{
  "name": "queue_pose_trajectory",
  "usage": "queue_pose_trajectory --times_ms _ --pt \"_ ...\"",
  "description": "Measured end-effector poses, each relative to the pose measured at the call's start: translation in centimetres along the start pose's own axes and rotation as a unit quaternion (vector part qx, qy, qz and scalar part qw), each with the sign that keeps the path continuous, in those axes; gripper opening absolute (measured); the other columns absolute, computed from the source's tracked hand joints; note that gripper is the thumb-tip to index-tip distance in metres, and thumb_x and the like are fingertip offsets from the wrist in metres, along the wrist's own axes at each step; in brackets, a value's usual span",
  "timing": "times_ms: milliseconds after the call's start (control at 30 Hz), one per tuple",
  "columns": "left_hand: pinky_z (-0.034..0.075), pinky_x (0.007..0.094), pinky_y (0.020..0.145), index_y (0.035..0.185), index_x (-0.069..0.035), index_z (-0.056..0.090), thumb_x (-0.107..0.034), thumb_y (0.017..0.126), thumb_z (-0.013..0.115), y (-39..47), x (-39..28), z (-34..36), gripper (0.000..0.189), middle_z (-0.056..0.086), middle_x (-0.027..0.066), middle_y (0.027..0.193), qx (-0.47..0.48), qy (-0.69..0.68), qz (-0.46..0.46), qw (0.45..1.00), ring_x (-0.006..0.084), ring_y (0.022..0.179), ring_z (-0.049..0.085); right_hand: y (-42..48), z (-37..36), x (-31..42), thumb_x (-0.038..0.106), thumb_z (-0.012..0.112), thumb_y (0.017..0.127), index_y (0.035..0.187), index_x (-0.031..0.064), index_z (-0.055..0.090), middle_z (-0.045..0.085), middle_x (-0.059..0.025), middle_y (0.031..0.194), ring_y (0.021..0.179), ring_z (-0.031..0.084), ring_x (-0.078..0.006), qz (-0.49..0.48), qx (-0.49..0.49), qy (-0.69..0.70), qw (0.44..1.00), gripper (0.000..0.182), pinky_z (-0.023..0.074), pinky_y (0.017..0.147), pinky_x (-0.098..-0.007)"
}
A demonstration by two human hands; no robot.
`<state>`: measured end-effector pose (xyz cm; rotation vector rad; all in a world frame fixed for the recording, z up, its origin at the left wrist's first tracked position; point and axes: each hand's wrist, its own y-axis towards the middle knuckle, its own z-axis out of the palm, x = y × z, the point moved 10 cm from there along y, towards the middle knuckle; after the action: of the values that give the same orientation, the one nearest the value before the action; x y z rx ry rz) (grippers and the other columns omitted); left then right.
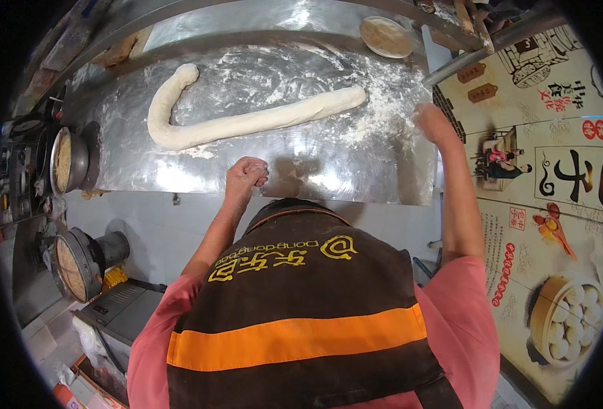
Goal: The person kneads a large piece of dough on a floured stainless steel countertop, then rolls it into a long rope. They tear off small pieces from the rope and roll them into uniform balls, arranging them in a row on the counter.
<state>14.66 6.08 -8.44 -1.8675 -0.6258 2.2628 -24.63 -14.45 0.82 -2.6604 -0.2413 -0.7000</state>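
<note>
A long rope of pale dough [260,121] lies on the floured metal worktop [301,174], its left end bent back into a hook. My left hand [248,173] is above the worktop's near edge, below the dough, with its fingers curled; whether anything is inside them cannot be told. At the worktop's right end, beyond the straight end of the dough, is my right hand [428,121]. Its fingers are blurred, and I cannot tell whether they hold anything. Loose white flour [378,107] is spread between the dough's right end and my right hand.
A shallow round dish [386,37] stands at the far right corner. Beside the worktop's left end is a metal bowl [78,160] with pale contents. Another round vessel [71,266] stands lower left. A metal rail [457,65] and a printed wall [536,168] are at the right.
</note>
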Motion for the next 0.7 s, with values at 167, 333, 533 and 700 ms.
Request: queue_pose_trajectory --times_ms 167,333,533,700 --pt "0.046 0.0244 0.059 0.094 0.000 0.060 -0.009 0.086 0.061 -0.1 1.3 -1.7 0.011 0.062 0.0055 0.078 0.014 -0.013 -0.026 0.999 0.0116 0.062 0.055 -4.9 0.1 -4.9 0.008 0.064 0.076 0.098 -0.0058 0.063 0.065 -0.0167 0.076 0.062 0.061 -0.0216 0.041 -0.031 -0.054 0.997 0.026 0.0493 0.057 -0.0393" --pt "0.045 0.0239 0.058 0.095 -0.001 0.060 -0.011 0.086 0.061 0.4 2.5 -2.2 0.013 0.063 0.0055 0.080 0.035 0.040 -0.042 0.998 0.0114 0.065 0.056 -8.5 1.8 -8.0 0.001 0.064 0.074 0.094 -0.0081 0.064 0.062 -0.0177 0.068 0.056 0.062 -0.0234 0.162 0.007 0.163 0.973 0.023 0.0512 0.054 -0.0368" --pt "0.042 0.0235 0.055 0.094 -0.001 0.061 -0.012 0.086 0.062 1.5 1.4 -1.3 0.014 0.061 0.0033 0.076 0.027 0.015 -0.013 0.999 0.0094 0.061 0.053 -6.4 4.9 -2.9 0.010 0.067 0.074 0.097 -0.0046 0.065 0.067 -0.0233 0.087 0.076 0.066 -0.0298 0.061 0.113 0.032 0.991 0.027 0.0527 0.070 -0.0382" --pt "0.044 0.0230 0.056 0.095 0.001 0.060 -0.010 0.086 0.060 0.7 0.4 0.8 0.014 0.061 0.0064 0.079 -0.019 0.022 -0.015 0.999 0.0107 0.063 0.055 -1.6 1.5 -3.8 0.010 0.063 0.078 0.095 -0.0030 0.067 0.068 -0.0228 0.086 0.077 0.067 -0.0321 0.006 0.011 -0.148 0.989 0.022 0.0529 0.070 -0.0395"
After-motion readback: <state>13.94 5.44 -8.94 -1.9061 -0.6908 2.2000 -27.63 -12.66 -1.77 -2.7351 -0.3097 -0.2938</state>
